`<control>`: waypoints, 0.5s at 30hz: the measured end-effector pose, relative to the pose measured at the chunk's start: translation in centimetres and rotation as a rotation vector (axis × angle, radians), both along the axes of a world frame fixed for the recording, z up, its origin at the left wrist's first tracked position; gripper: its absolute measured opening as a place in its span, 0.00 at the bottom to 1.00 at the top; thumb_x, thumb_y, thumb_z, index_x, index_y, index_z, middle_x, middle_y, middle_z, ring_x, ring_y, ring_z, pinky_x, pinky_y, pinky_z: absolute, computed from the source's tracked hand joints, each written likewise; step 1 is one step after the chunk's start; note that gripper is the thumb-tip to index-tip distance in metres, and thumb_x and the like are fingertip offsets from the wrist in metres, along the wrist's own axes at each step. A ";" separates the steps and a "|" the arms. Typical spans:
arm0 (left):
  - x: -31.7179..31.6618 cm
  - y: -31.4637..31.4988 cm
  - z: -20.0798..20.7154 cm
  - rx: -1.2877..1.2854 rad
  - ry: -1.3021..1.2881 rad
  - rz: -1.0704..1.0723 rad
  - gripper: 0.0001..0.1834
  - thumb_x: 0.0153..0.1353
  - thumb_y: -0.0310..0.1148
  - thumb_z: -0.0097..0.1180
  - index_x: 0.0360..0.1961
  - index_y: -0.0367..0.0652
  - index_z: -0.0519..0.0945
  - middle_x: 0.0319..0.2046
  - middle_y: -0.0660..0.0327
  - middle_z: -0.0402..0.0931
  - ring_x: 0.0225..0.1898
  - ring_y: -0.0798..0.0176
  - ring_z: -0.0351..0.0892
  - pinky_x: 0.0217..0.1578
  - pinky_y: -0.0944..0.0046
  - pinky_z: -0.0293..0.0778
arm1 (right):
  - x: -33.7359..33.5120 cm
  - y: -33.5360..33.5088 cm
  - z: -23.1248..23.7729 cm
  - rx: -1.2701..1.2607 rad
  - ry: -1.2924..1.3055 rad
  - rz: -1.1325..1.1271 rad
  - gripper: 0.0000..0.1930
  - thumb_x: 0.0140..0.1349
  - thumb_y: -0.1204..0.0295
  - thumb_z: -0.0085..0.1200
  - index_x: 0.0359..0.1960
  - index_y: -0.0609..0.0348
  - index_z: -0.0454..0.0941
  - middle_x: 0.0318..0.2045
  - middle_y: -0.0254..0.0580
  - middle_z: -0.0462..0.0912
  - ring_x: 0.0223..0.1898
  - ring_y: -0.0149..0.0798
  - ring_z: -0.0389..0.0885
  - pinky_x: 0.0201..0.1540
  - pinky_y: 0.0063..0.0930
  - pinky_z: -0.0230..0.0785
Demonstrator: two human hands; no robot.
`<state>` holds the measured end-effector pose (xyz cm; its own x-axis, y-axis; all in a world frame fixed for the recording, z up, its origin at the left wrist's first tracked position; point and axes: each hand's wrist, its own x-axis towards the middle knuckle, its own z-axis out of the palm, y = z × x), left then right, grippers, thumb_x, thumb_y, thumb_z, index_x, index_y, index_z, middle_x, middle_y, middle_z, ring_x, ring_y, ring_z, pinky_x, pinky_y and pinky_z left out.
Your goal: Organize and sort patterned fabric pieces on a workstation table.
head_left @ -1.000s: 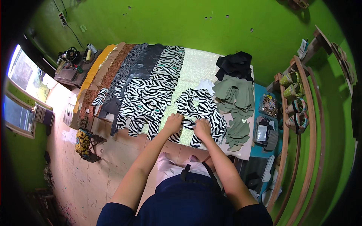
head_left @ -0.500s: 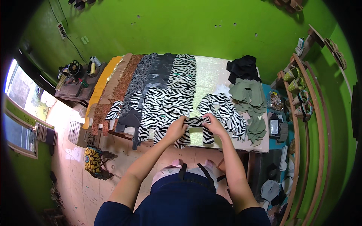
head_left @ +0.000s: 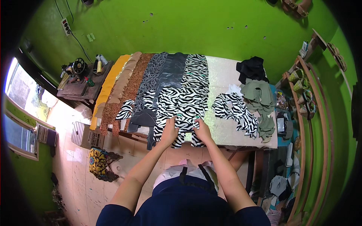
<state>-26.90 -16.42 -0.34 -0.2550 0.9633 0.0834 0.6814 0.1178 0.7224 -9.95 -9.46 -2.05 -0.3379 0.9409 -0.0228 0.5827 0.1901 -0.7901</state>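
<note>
A zebra-print cut piece (head_left: 183,127), black and white with two legs hanging toward the table's front edge, lies between my hands over other zebra-print pieces (head_left: 167,98). My left hand (head_left: 170,131) pinches its left side, and my right hand (head_left: 202,132) grips the right side, thumb and fingers closed. The pattern blends with the pieces beneath, so its exact outline is hard to make out. Behind my hands runs a long column of overlapping zebra-print pieces (head_left: 195,71). More zebra-print pieces (head_left: 237,111) lie loosely to the right.
Yellow (head_left: 113,81), tan, leopard-print (head_left: 140,75), grey-patterned and dark grey pieces line the table's left. Green (head_left: 258,96) and black pieces (head_left: 252,69) are heaped on its right. A sewing machine (head_left: 78,67) stands at the far left, a wooden rack (head_left: 307,86) at right, and a patterned stool (head_left: 98,164) on the floor.
Both hands have carried the zebra-print piece left from the pale table area, onto the other zebra-print pieces. The whole view has shifted slightly.
</note>
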 end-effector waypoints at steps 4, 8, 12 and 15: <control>0.3 0.2 -0.1 -0.070 0.074 -0.031 0.27 0.47 0.24 0.55 0.51 0.40 0.62 0.41 0.48 0.64 0.40 0.45 0.70 0.38 0.54 0.70 | 0.1 -0.6 -0.2 0.020 -0.197 -0.022 0.19 0.47 0.69 0.59 0.41 0.55 0.68 0.37 0.49 0.74 0.43 0.50 0.72 0.44 0.37 0.66; 0.1 0.2 -0.6 0.024 0.288 -0.078 0.24 0.45 0.26 0.56 0.46 0.38 0.67 0.39 0.50 0.66 0.39 0.50 0.69 0.38 0.57 0.69 | 0.0 -0.7 -0.3 0.049 -0.265 -0.079 0.21 0.46 0.68 0.60 0.42 0.53 0.67 0.40 0.47 0.69 0.46 0.50 0.68 0.46 0.38 0.65; 1.3 1.0 -0.4 0.154 0.379 -0.048 0.19 0.44 0.26 0.52 0.41 0.37 0.71 0.38 0.51 0.66 0.38 0.51 0.67 0.38 0.56 0.66 | 1.0 -0.4 -0.8 0.200 -0.106 0.043 0.21 0.49 0.67 0.58 0.45 0.58 0.67 0.38 0.49 0.69 0.43 0.50 0.69 0.46 0.36 0.64; 2.9 2.2 0.4 0.203 0.351 -0.076 0.18 0.45 0.28 0.52 0.41 0.38 0.72 0.38 0.52 0.67 0.38 0.51 0.67 0.38 0.56 0.65 | 2.1 0.4 -0.2 0.143 -0.040 0.007 0.19 0.51 0.65 0.55 0.44 0.59 0.68 0.36 0.49 0.70 0.40 0.49 0.70 0.44 0.36 0.64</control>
